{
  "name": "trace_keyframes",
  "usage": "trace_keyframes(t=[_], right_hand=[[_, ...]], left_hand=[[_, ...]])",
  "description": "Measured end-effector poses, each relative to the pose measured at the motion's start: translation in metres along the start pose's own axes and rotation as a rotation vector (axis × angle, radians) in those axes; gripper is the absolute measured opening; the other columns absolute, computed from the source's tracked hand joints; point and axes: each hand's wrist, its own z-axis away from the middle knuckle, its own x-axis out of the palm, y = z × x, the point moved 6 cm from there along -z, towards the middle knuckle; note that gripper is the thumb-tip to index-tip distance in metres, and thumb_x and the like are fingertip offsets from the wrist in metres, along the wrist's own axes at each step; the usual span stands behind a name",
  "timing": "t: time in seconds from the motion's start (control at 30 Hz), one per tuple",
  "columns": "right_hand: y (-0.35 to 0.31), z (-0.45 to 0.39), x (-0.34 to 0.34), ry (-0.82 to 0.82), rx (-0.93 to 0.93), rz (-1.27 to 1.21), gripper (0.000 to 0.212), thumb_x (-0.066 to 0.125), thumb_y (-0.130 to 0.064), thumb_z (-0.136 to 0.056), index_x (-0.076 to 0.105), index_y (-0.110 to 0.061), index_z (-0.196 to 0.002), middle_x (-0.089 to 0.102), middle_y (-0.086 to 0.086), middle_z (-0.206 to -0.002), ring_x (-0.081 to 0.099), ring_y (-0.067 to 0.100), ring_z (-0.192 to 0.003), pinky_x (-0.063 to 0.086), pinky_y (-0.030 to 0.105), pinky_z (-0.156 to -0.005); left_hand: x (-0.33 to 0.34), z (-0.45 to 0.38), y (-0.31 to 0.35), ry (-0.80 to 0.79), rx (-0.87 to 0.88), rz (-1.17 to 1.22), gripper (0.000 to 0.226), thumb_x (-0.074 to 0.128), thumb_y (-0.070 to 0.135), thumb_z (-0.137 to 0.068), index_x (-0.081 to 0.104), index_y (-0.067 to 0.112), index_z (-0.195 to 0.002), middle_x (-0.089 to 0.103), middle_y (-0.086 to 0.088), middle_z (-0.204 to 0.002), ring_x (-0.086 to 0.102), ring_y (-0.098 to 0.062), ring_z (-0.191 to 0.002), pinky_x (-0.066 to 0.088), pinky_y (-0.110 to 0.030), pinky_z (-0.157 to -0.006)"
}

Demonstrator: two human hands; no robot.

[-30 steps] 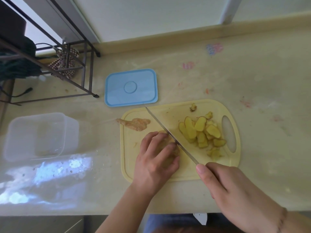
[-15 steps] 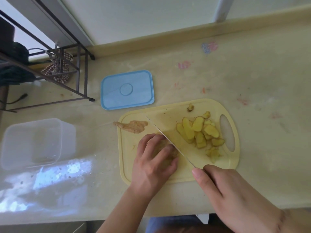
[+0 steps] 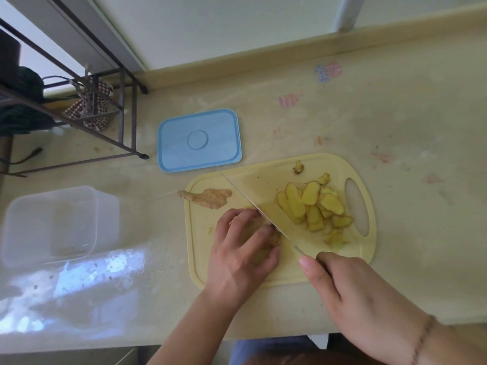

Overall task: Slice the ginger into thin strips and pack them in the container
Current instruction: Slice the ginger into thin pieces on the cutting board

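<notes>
On the yellow cutting board (image 3: 266, 270) my left hand (image 3: 242, 248) curls over a piece of ginger (image 3: 274, 239) and holds it down. My right hand (image 3: 350, 293) grips the handle of a knife (image 3: 253, 204), forefinger along its spine; the blade runs diagonally across the board and touches the ginger beside my left fingertips. A heap of yellow ginger slices (image 3: 313, 206) lies on the right part of the board. A flat strip of ginger peel (image 3: 208, 197) hangs over the board's left edge. The clear plastic container (image 3: 52, 225) stands at the left; its blue lid (image 3: 199, 139) lies behind the board.
A small ginger scrap (image 3: 298, 167) sits near the board's far edge. A dark metal rack (image 3: 87, 101) with a checkered cloth stands at the back left. The beige counter (image 3: 408, 154) carries faint colour stains; its front edge runs just below my wrists.
The knife has slid forward and left along the ginger, its tip now near the board's far left edge. My left hand stays on the ginger.
</notes>
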Motion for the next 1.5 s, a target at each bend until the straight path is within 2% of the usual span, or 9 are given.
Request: trace_keyframes(t=[0.1,0.33,0.43,0.57,0.73,0.83,1.0,1.17,1.5], right_hand=[[-0.009,-0.009,-0.001,0.005,-0.013,0.025,0.057,0.007,-0.069,-0.078,0.04,-0.024,-0.065,0.044,-0.004,-0.054,0.044,0.01,-0.052,0.036,0.027,-0.054],[0.003,0.004,0.0,0.043,-0.033,0.027,0.06,0.004,-0.071,-0.085,0.037,-0.026,-0.063,0.051,-0.003,-0.057,0.05,0.012,-0.059,0.035,0.025,-0.052],[0.013,0.008,0.005,0.04,-0.026,0.032,0.066,0.001,-0.078,-0.077,0.038,-0.026,-0.062,0.055,-0.033,-0.072,0.053,0.009,-0.062,0.033,0.024,-0.049],[0.01,-0.004,0.012,0.042,-0.051,0.044,0.058,0.006,-0.072,-0.084,0.039,-0.028,-0.065,0.05,-0.005,-0.054,0.048,0.014,-0.054,0.034,0.026,-0.05],[-0.006,-0.04,0.017,0.044,-0.061,0.017,0.058,0.01,-0.066,-0.086,0.05,-0.025,-0.074,0.052,-0.006,-0.063,0.051,0.007,-0.06,0.039,0.026,-0.057],[-0.001,-0.038,0.01,0.055,-0.058,-0.037,0.056,0.013,-0.066,-0.084,0.048,-0.027,-0.067,0.049,-0.005,-0.055,0.05,0.004,-0.054,0.037,0.021,-0.053],[0.006,-0.01,-0.003,0.051,-0.023,-0.046,0.056,0.019,-0.066,-0.083,0.042,-0.021,-0.06,0.047,-0.002,-0.048,0.048,0.011,-0.052,0.034,0.024,-0.051],[-0.002,0.003,-0.002,0.001,-0.036,-0.009,0.056,0.014,-0.07,-0.085,0.038,-0.025,-0.061,0.054,-0.029,-0.064,0.048,0.01,-0.055,0.031,0.023,-0.049],[0.001,0.003,0.0,0.015,-0.025,0.01,0.063,0.008,-0.077,-0.081,0.038,-0.026,-0.061,0.055,-0.029,-0.07,0.051,0.011,-0.056,0.031,0.023,-0.047]], left_hand=[[0.0,-0.001,0.0,-0.002,0.017,-0.012,0.021,0.084,0.025,-0.079,0.078,0.011,-0.094,0.065,-0.012,-0.115,0.056,-0.038,-0.106,0.047,-0.037,-0.095],[0.001,0.0,0.002,-0.028,0.034,-0.043,0.021,0.083,0.025,-0.079,0.077,0.013,-0.096,0.064,-0.011,-0.116,0.056,-0.039,-0.107,0.047,-0.039,-0.095],[0.001,0.0,0.0,-0.032,0.048,-0.041,0.022,0.083,0.024,-0.079,0.077,0.013,-0.096,0.063,-0.011,-0.117,0.056,-0.039,-0.106,0.048,-0.04,-0.094],[0.001,-0.001,0.0,-0.031,0.054,-0.021,0.021,0.083,0.025,-0.08,0.077,0.011,-0.095,0.064,-0.013,-0.117,0.055,-0.038,-0.107,0.048,-0.044,-0.092],[0.001,0.0,0.002,-0.013,0.044,-0.014,0.017,0.079,0.025,-0.085,0.077,0.011,-0.095,0.064,-0.014,-0.116,0.055,-0.036,-0.107,0.049,-0.044,-0.091],[0.0,0.003,0.0,-0.017,0.043,-0.022,0.019,0.081,0.026,-0.084,0.077,0.01,-0.093,0.065,-0.013,-0.114,0.057,-0.038,-0.108,0.049,-0.043,-0.093],[-0.001,0.003,0.002,0.003,0.034,-0.016,0.02,0.083,0.024,-0.081,0.075,0.008,-0.091,0.065,-0.011,-0.113,0.057,-0.036,-0.11,0.047,-0.037,-0.099],[-0.001,0.001,0.001,0.01,0.051,-0.007,0.018,0.085,0.022,-0.078,0.076,0.008,-0.088,0.066,-0.012,-0.111,0.058,-0.038,-0.108,0.047,-0.038,-0.097],[-0.001,0.0,0.0,-0.022,0.039,-0.009,0.021,0.084,0.023,-0.08,0.077,0.01,-0.094,0.065,-0.012,-0.114,0.057,-0.039,-0.108,0.045,-0.036,-0.1]])
